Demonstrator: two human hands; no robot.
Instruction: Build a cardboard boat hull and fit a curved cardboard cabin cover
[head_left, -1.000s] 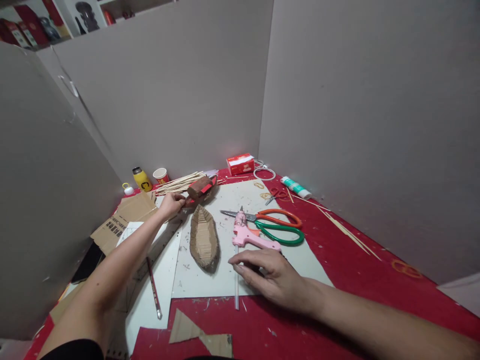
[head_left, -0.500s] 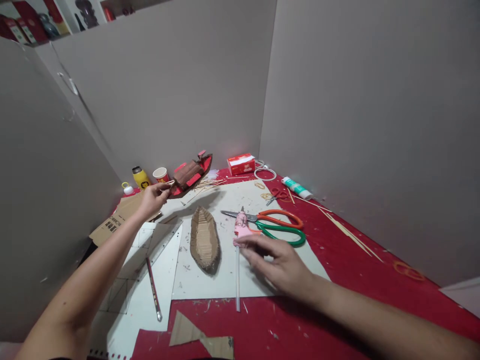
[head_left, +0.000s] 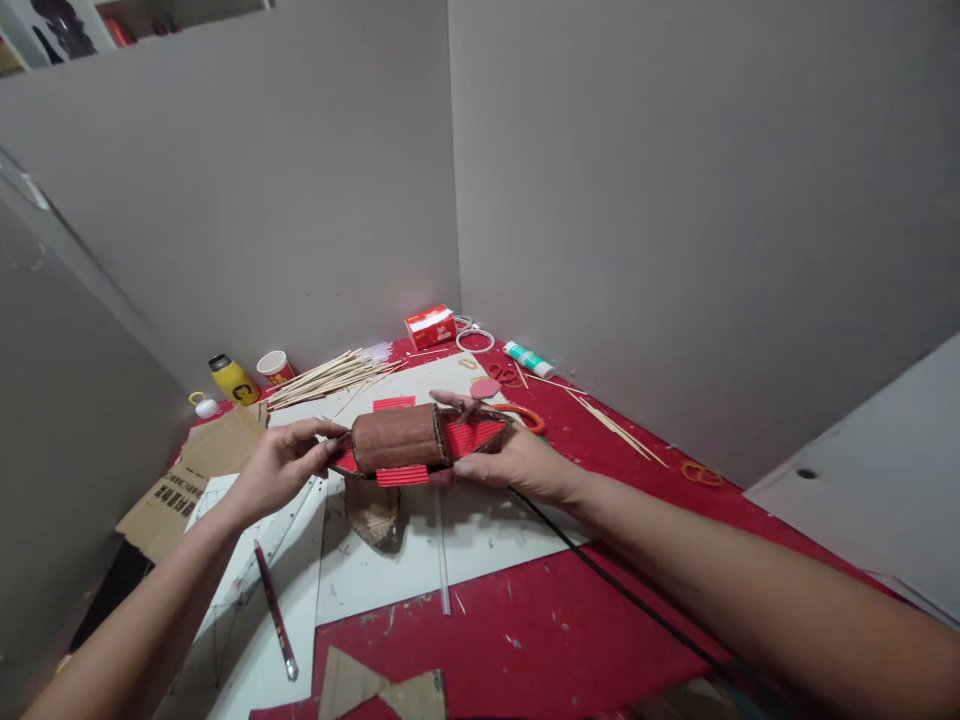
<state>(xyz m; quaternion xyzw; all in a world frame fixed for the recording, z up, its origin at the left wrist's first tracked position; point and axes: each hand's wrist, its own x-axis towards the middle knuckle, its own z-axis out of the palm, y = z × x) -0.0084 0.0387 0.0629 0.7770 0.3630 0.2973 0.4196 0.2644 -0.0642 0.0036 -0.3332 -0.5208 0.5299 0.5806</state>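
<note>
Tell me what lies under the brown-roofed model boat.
Beneath the model boat, the near end of a cardboard hull, a clear stick and white paper show; the hull's and stick's far ends are covered.

Nothing legible: blurred black print (head_left: pixel 174 497) on cardboard (head_left: pixel 221 442), dark mark (head_left: pixel 242 393) on yellow bottle (head_left: pixel 231 378).

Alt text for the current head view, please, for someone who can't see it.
A left hand and a right hand hold a brown-and-red model boat by its ends, partly hiding a plain cardboard hull. Nearer, a pencil lies on white paper; wooden sticks lie farther back.
</note>
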